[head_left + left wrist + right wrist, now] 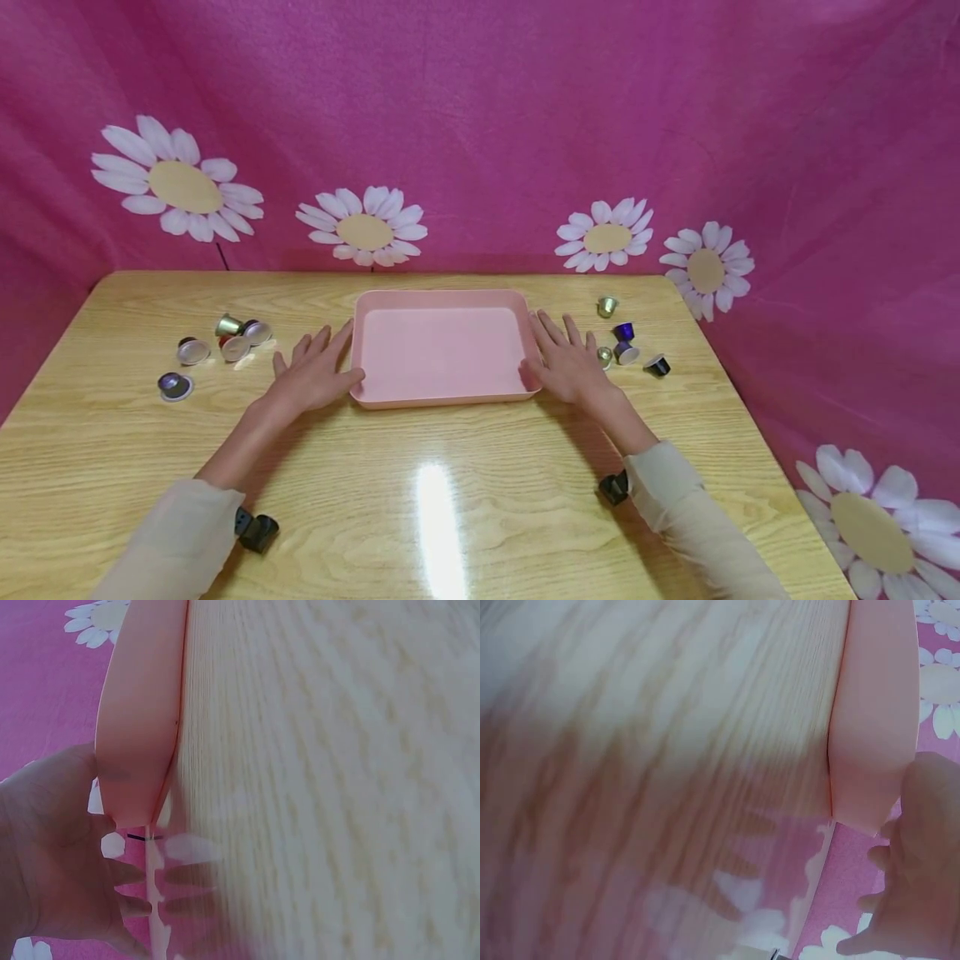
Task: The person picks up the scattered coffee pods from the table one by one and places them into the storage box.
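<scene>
A pale pink tray (446, 401), an oblong with rounded corners, low smooth walls and a flat floor, sits in the middle of a light wooden table (360, 517) with fine, streaky grain. Taking twelve o'clock as away from the person, its long axis runs from nine to three, and one long side faces the person at six.

At nine o'clock, the left hand (315, 379) touches the short side, its fingers straight and spread, the thumb over the rim near the corner. At three, the right hand (573, 362) mirrors it: straight, splayed fingers along the outside, thumb over the rim. Neither is curled round the tray.

Only the head view shows the tray's floor and the small cup-shaped capsules: five at nine o'clock (236, 347), gold, purple and dark ones with round pale lids among them; five at three (627, 353), gold, blue, purple and black, one gold one just beside the right fingertips.

The wrist views show instead the plain curved outer wall, its base against the wood, and the hands mirrored in the glossy tabletop. Magenta cloth (480, 142) printed with white daisies hangs at twelve.
</scene>
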`<action>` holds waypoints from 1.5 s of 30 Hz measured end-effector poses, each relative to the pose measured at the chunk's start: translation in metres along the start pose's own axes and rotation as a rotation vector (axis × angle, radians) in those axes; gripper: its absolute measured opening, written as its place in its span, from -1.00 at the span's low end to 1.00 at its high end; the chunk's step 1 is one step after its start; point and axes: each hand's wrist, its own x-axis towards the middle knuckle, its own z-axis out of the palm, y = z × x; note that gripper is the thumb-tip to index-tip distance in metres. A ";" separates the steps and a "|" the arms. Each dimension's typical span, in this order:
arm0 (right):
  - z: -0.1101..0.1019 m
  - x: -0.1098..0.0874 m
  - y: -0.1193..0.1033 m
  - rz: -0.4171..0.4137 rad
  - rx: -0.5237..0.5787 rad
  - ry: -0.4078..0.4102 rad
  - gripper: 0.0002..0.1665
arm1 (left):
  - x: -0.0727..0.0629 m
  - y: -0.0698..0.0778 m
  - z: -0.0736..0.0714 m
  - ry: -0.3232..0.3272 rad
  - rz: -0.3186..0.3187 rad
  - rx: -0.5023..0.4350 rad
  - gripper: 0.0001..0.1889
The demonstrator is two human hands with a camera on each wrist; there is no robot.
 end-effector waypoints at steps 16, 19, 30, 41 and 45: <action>-0.003 0.001 -0.001 -0.089 -0.025 -0.006 -0.14 | 0.000 0.001 0.002 0.004 -0.011 0.017 -0.14; -0.004 0.001 -0.001 -0.088 -0.005 -0.030 -0.11 | 0.001 0.002 0.002 0.004 -0.008 0.017 -0.14; 0.000 0.001 -0.005 -0.081 -0.001 -0.019 -0.10 | -0.001 0.002 0.001 -0.010 -0.002 -0.005 -0.14; 0.002 0.000 -0.007 -0.070 -0.009 -0.015 -0.10 | -0.013 -0.006 -0.016 0.176 0.174 -0.151 -0.31; 0.001 -0.001 -0.006 -0.064 -0.003 -0.020 -0.09 | -0.022 -0.011 -0.026 0.252 0.205 -0.200 -0.44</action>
